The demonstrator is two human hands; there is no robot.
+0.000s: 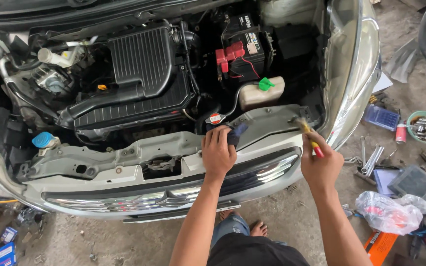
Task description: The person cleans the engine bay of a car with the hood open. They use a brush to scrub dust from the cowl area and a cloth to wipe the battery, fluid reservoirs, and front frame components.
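In the head view, a dark blue cloth (236, 133) is pressed by the left hand (218, 152) against the front edge of the silver radiator support panel (124, 157), just below the red-marked radiator cap (215, 118), the fingers being closed over the cloth. A yellow-and-red-handled tool (310, 138), its tip blurred, is gripped firmly in the right hand (320, 165) and held over the panel's right end, near the headlamp (353, 74). Open concrete floor (292, 212) is left below the chrome grille (173, 189), while scattered wrenches (371, 158) and a plastic bag (388, 213) lie along the right side.
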